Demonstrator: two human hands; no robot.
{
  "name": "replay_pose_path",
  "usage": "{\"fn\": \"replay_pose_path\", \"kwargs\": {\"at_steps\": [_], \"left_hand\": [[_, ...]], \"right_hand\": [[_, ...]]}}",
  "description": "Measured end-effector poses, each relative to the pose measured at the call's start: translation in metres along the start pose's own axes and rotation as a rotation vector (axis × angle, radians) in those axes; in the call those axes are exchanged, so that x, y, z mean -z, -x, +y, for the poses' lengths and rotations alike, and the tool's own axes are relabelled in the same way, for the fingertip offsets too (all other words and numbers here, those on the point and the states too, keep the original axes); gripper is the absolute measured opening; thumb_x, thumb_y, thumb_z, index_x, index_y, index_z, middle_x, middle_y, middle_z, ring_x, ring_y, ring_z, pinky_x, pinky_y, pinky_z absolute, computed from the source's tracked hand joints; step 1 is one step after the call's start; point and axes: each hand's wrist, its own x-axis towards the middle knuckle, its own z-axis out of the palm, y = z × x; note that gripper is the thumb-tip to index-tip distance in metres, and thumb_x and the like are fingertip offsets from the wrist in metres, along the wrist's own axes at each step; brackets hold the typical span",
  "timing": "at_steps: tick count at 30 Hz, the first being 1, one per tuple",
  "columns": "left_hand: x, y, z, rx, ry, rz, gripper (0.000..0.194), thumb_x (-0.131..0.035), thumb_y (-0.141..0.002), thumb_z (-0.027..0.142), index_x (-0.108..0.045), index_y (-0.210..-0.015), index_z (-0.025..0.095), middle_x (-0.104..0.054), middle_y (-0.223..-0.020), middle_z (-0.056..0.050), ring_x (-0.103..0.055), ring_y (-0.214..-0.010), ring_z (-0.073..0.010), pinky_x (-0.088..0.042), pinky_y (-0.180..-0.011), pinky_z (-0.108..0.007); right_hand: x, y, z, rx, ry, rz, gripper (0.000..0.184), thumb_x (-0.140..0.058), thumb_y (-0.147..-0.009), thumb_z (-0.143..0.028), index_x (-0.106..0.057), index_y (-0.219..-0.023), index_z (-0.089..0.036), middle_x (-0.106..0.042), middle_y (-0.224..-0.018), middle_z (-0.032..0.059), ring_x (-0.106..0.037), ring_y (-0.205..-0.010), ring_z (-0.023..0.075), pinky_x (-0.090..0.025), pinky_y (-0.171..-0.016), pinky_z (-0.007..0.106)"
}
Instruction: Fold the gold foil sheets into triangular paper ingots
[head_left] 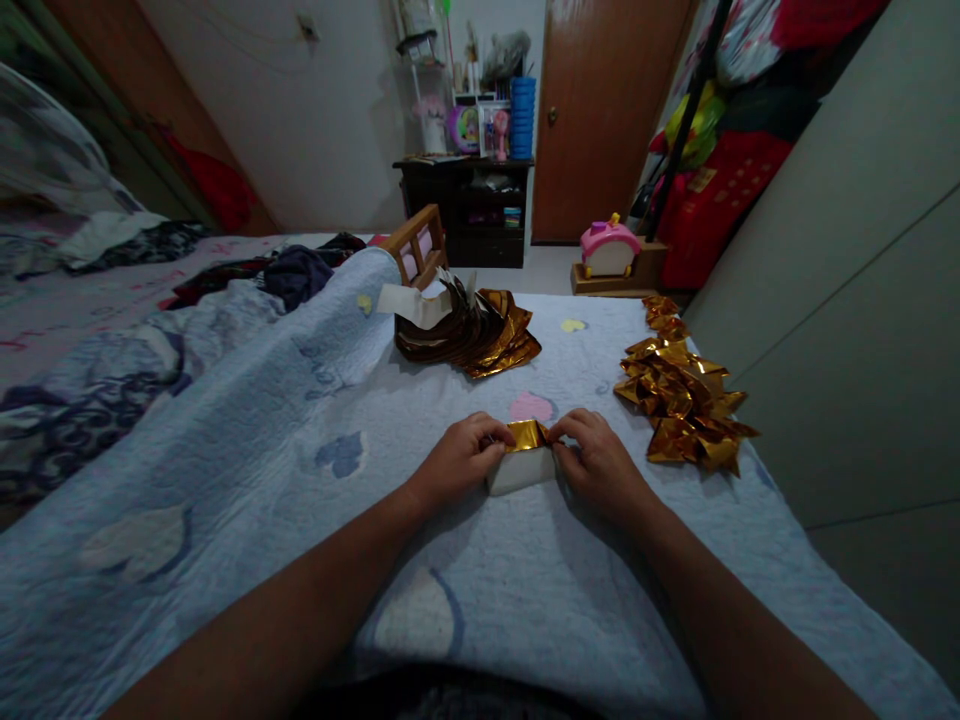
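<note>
- both forearms reach in from the near side, spread wide below and angling together toward the middle of the quilt (pixel 289 420).
- the left hand (pixel 461 460) sits palm-down, wrist low, its fingers (pixel 489 427) pinched shut on the left end of one gold-and-white paper (pixel 523 468).
- the right hand (pixel 600 465) mirrors it, fingers (pixel 571 425) curled and closed on the paper's right end.
- that one paper lies between the hands on the quilt, gold strip along the far edge, pale side nearer.
- one fanned stack of sheets (pixel 465 338) rests beyond the hands; i can't count the sheets.
- one heap of folded gold pieces (pixel 679 400) lies to the right, too overlapped to count.
- one pink toy (pixel 609 248) stands past the quilt.
</note>
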Motion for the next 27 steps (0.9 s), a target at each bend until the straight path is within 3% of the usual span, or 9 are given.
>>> {"fn": "replay_pose_path", "kwargs": {"at_steps": [5,10,13,17,20,27], "left_hand": [[-0.004,-0.003,0.003,0.159,0.293,0.126,0.022,-0.064,-0.083,0.028,-0.076,-0.093,0.013,-0.069,-0.096,-0.009,-0.063,-0.087,-0.0205,-0.048,-0.077,-0.031],[-0.009,-0.004,0.002,0.329,0.652,0.119,0.033,-0.07,-0.079,0.036,-0.075,-0.1,0.01,-0.071,-0.087,-0.008,-0.061,-0.067,-0.015,-0.046,-0.062,-0.026],[-0.008,-0.004,0.002,0.367,0.757,0.106,0.037,-0.078,-0.072,0.034,-0.075,-0.101,0.01,-0.073,-0.089,-0.009,-0.061,-0.065,-0.0135,-0.048,-0.062,-0.026],[-0.006,-0.003,0.006,0.371,0.73,0.096,0.037,-0.081,-0.069,0.032,-0.075,-0.098,0.011,-0.073,-0.091,-0.01,-0.064,-0.068,-0.014,-0.05,-0.063,-0.026],[-0.005,-0.002,0.011,0.354,0.624,0.067,0.034,-0.079,-0.07,0.031,-0.073,-0.097,0.011,-0.07,-0.083,-0.005,-0.058,-0.057,-0.01,-0.046,-0.056,-0.024],[-0.006,-0.001,0.008,0.277,0.532,0.029,0.02,-0.072,-0.071,0.025,-0.07,-0.086,0.012,-0.064,-0.071,-0.001,-0.052,-0.057,-0.0087,-0.039,-0.053,-0.021]], "right_hand": [[0.001,0.0,-0.007,0.065,-0.045,0.087,0.02,-0.059,-0.084,-0.009,-0.063,-0.1,-0.019,-0.062,-0.103,0.0103,-0.055,-0.102,0.0272,-0.045,-0.091,0.042],[-0.003,0.003,-0.018,0.132,0.007,-0.034,0.035,-0.07,-0.075,-0.012,-0.059,-0.107,-0.02,-0.059,-0.118,0.0121,-0.05,-0.11,0.0308,-0.043,-0.095,0.047],[-0.007,0.003,-0.023,0.144,0.05,-0.076,0.038,-0.074,-0.073,-0.014,-0.058,-0.107,-0.02,-0.058,-0.12,0.0123,-0.049,-0.113,0.0321,-0.041,-0.094,0.047],[-0.009,0.002,-0.026,0.198,0.052,-0.075,0.025,-0.071,-0.078,-0.014,-0.059,-0.099,-0.021,-0.058,-0.115,0.0104,-0.05,-0.109,0.0295,-0.04,-0.09,0.044],[-0.009,0.001,-0.028,0.251,0.015,-0.106,0.012,-0.066,-0.084,-0.013,-0.059,-0.09,-0.021,-0.06,-0.107,0.0085,-0.051,-0.104,0.0261,-0.04,-0.088,0.04],[-0.005,0.001,-0.031,0.296,-0.041,-0.153,0.017,-0.058,-0.079,-0.005,-0.057,-0.085,-0.021,-0.063,-0.097,0.0073,-0.051,-0.093,0.0233,-0.041,-0.084,0.038]]}}
